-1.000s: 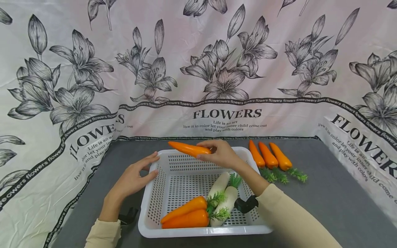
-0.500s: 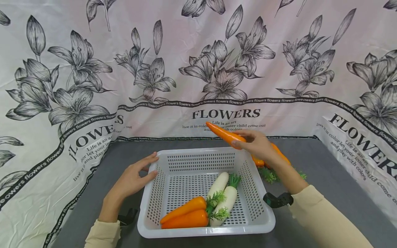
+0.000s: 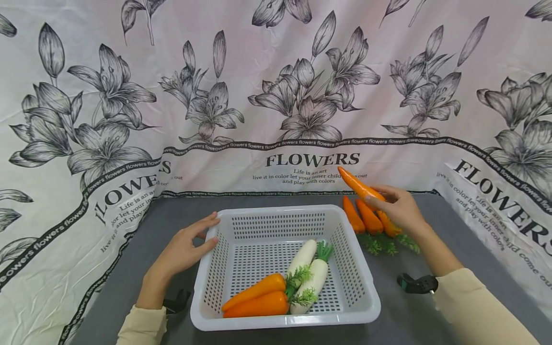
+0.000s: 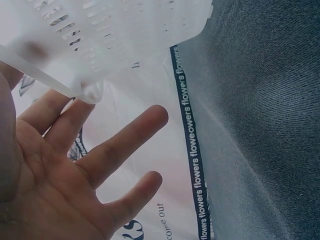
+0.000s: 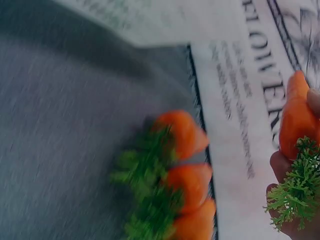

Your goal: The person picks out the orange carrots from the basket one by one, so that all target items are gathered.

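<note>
My right hand (image 3: 403,211) holds an orange carrot (image 3: 357,184) near its thick end, raised above the table with its tip pointing up and left. In the right wrist view this carrot (image 5: 296,120) shows its leafy green top. Beneath it, three more carrots (image 3: 353,218) lie side by side, green tops toward me. My left hand (image 3: 185,247) rests at the left rim of a white perforated plastic basket (image 3: 284,324), its outer fingers straight in the left wrist view. Inside the basket are two carrots (image 3: 255,291) at the front and two white radishes (image 3: 314,282) to their right.
A dark grey cloth (image 3: 138,282) covers the table. Behind and along both sides hangs a white curtain (image 3: 207,167) printed with flowers and lettering. The basket's right wall (image 3: 353,258) stands close to the carrots on the table.
My right hand has carried the carrot from above the basket's back to the right, over the carrots on the table. The left hand has stayed at the basket rim.
</note>
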The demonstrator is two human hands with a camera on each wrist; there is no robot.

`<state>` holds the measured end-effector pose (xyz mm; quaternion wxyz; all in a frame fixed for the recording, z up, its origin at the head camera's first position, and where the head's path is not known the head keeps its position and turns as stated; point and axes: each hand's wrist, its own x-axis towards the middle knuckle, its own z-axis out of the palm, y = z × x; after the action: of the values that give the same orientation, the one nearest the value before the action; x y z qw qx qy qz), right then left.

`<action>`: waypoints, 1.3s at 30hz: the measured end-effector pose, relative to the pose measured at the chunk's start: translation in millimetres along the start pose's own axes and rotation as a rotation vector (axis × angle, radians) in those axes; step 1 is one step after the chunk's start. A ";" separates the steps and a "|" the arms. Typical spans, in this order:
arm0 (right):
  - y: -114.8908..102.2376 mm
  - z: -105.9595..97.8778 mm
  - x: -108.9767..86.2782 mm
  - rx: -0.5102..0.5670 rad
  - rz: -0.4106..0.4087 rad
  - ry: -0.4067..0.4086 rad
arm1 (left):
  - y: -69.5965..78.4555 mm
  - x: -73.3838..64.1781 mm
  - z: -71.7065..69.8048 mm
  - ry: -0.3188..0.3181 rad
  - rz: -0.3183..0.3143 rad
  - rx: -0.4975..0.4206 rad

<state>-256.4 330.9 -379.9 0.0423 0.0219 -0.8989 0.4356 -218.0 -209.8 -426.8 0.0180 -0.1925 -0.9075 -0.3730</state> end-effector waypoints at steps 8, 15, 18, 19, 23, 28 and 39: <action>40.3 -16.3 -5.1 -0.101 0.091 0.144 | -0.6 -1.0 0.1 0.002 -0.006 0.003; 67.8 -26.5 -12.3 -0.161 0.170 0.170 | -0.7 -0.9 -1.2 0.003 -0.010 0.007; 77.1 -28.0 -14.6 -0.202 0.198 0.181 | -0.3 -0.8 -1.8 0.003 -0.007 0.010; 79.5 -27.9 -15.1 -0.206 0.210 0.186 | -0.4 -0.7 -1.9 0.001 -0.007 0.009; 88.3 -28.1 -15.6 -0.214 0.265 0.195 | 0.2 -0.6 -2.0 0.000 -0.009 0.008; 97.0 -26.7 -16.6 -0.241 0.309 0.181 | 0.3 -0.3 -1.9 0.003 -0.009 0.017; 110.0 -17.7 -14.6 -0.306 0.325 0.149 | 0.5 -0.4 -1.2 -0.002 0.000 0.014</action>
<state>-249.2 413.0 -456.3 0.0408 -0.1620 -0.9406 0.2956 -217.6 -210.4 -425.7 0.0183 -0.1930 -0.9100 -0.3665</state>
